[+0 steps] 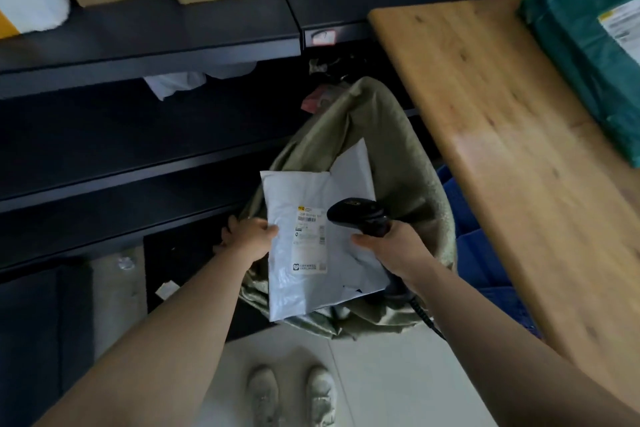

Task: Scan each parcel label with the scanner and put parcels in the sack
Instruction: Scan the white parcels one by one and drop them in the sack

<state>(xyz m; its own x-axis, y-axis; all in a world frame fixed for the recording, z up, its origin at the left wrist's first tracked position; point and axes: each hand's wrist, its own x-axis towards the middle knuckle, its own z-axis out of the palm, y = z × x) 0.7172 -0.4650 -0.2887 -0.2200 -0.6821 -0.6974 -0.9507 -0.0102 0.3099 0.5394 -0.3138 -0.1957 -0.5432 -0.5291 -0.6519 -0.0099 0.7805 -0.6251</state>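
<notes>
Parcel (304, 253) sat right between your two hands, a white poly mailer with its label (310, 239) facing up, held over the open mouth of the olive sack (381, 135). Your left hand (247, 236) pinched its left edge, thumb on top. Your right hand (394, 246) was wrapped tight round the handle of the black scanner (360, 215), just beside the parcel's right edge, with the scanner's head over the label's upper right corner. A second white mailer (353, 173) poked out of the sack behind it, partly covered. Off to your right, a teal parcel (581, 55) rested on the wooden table (502, 107).
</notes>
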